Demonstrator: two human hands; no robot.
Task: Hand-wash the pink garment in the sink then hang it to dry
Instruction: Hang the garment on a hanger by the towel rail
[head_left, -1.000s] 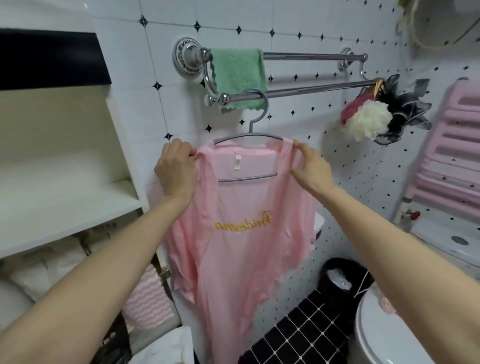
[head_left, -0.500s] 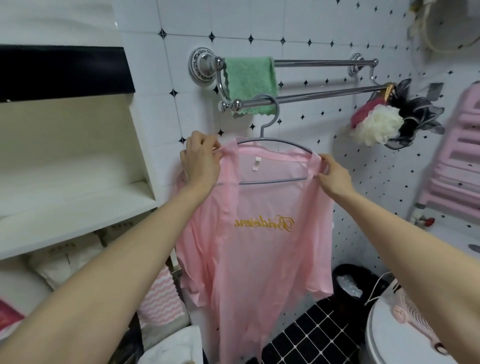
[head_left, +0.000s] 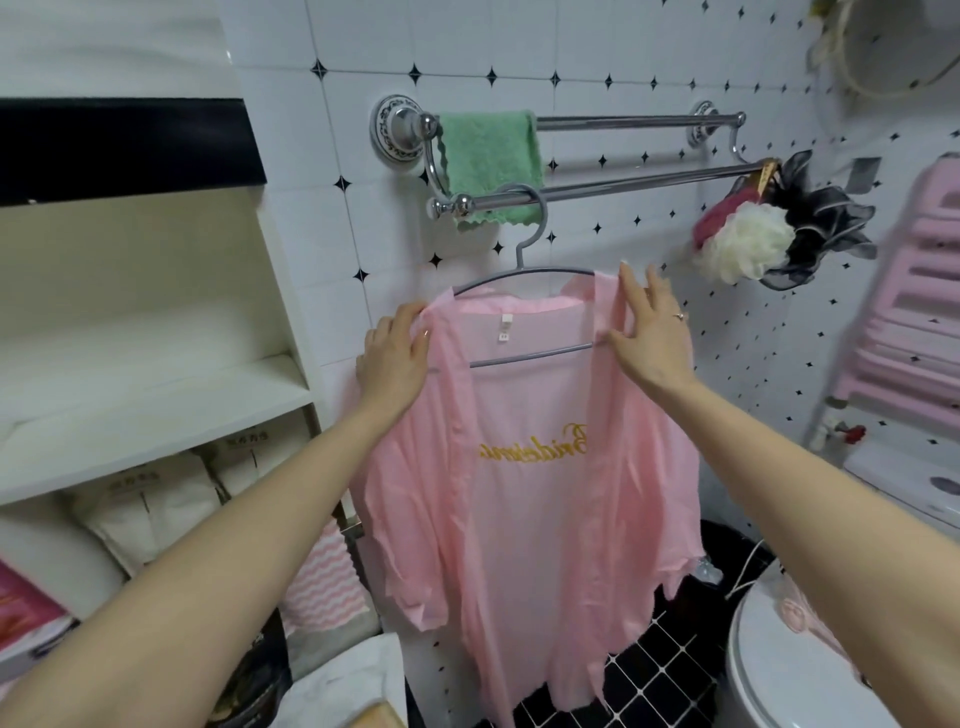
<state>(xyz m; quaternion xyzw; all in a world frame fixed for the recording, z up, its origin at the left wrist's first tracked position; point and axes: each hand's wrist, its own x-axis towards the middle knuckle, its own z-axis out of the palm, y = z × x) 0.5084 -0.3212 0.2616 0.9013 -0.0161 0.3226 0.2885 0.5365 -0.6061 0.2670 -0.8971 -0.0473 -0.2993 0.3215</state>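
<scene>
Pink garment (head_left: 530, 519), right hand (head_left: 649, 338) now flat

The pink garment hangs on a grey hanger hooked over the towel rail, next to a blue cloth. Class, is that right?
Not quite: the head view shows the cloth is green, not blue. The pink garment does hang on a grey hanger hooked over the towel rail.
</scene>
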